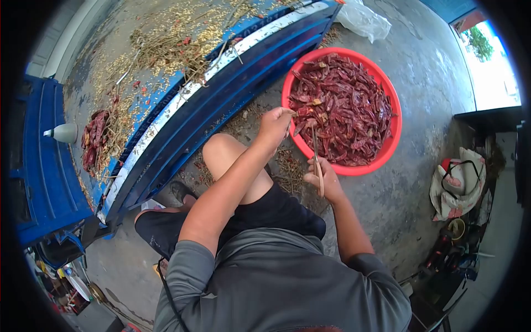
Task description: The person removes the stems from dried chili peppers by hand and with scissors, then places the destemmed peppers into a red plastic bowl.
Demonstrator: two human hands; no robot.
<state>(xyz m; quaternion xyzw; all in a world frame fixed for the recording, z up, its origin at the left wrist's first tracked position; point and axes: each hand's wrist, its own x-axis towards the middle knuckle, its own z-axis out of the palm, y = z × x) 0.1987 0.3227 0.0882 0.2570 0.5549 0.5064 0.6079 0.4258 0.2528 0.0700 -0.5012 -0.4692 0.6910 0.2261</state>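
Observation:
My left hand [275, 128] is at the near left rim of a round red basin [396, 110], its fingers pinched on a dried chili [299, 126] by the pale stem end. In my right hand [330, 181], just outside the basin's near edge, is a pair of scissors [316, 145]. Their blades point away from me, over the chilies, close to the one in my left hand. Dark red dried chilies [354, 105] heap up inside the basin. My fingers partly cover the scissor handles.
A blue truck bed panel [243, 83] runs along my left. Stem scraps and seeds [166, 50] lie on the bed, with a small chili pile [97, 135]. A clear plastic bag [362, 21] lies beyond the basin. To the right sits a white sack [458, 185] near tools.

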